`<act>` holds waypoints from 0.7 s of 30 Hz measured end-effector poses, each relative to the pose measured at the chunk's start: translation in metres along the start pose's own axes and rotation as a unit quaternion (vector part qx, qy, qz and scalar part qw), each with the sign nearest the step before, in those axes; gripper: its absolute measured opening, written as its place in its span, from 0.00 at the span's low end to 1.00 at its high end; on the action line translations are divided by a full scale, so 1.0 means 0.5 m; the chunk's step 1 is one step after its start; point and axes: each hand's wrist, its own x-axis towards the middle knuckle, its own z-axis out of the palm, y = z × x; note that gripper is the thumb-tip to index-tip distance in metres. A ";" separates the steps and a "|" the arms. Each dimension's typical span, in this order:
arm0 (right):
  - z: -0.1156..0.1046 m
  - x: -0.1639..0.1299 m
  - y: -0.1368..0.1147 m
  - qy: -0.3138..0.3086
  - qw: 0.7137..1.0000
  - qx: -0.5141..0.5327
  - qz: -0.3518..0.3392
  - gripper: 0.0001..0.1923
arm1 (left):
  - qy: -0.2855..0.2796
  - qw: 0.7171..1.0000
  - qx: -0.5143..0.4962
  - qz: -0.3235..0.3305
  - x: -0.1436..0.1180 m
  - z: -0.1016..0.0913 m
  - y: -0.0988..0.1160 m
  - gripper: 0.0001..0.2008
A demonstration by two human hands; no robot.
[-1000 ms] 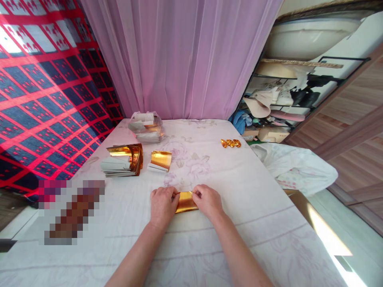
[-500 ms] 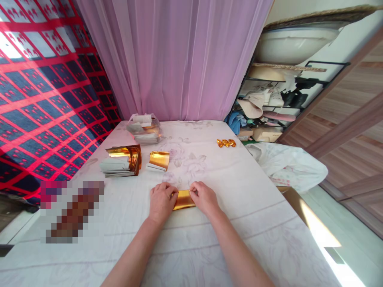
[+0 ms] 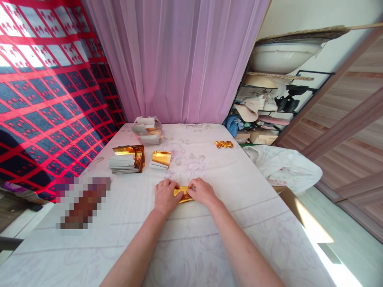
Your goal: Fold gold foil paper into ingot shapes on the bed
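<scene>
A shiny gold foil paper, folded into a narrow strip, lies on the tablecloth between my hands. At its left end my left hand grips it, the thumb lying across the top and the fingers curled at the far edge. My right hand pinches the right end with bent fingers. Parts of both ends are hidden under the fingers. Beyond my left hand are a small stack of gold foil papers and a thicker bent stack of foil papers with pale backs.
A clear plastic bag of papers stands at the table's far left. Several small folded gold pieces sit at the far right. A blurred-out object lies at the left edge. Beside the table's right edge are a white plastic bag and a shelf rack.
The gold foil paper now shows as a narrower strip. My left thumb has come onto its top, and my hands are slightly closer together. The view has shifted a little.
</scene>
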 end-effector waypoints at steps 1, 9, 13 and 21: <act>0.002 -0.002 -0.002 0.004 1.000 -0.001 0.000 0.06 | 0.001 1.000 -0.001 0.000 0.000 0.001 0.000 0.11; 0.014 -0.017 0.005 0.028 0.999 0.001 -0.019 0.09 | 0.008 1.000 -0.007 0.001 -0.004 0.001 -0.002 0.11; 0.014 -0.021 0.014 0.027 0.998 0.017 -0.046 0.10 | 0.012 1.000 -0.010 0.002 -0.005 0.003 -0.003 0.11; 0.013 -0.033 0.032 0.025 0.994 0.035 -0.101 0.13 | 0.017 1.000 -0.014 0.003 -0.006 0.010 -0.005 0.12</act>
